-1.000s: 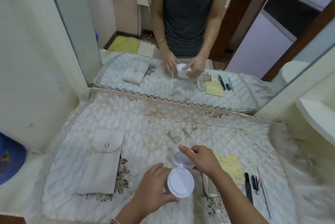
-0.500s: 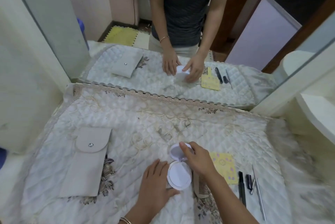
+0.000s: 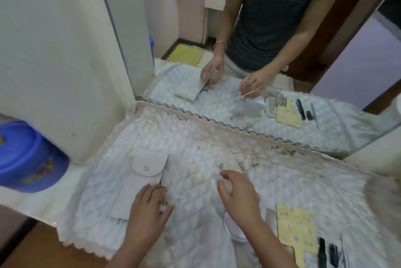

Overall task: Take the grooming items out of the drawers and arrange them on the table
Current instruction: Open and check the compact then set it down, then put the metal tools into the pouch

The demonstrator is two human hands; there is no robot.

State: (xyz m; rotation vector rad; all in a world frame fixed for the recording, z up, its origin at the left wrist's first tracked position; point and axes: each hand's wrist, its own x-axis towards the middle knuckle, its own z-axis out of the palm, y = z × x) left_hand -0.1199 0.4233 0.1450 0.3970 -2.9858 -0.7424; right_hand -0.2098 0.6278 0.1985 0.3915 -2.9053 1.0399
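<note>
Head: blue tub (image 3: 28, 157) print too blurred to read. Both hands have released the white compact (image 3: 235, 233), which now lies on the quilted cover (image 3: 217, 148) under the right wrist. Left hand (image 3: 149, 209) has shifted over, flat fingers touching the grey pouch (image 3: 138, 181). Right hand (image 3: 238, 198) loose, holding nothing.

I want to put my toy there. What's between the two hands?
Nothing but bare quilted cloth lies between the left hand and the right hand, in the head view.
</note>
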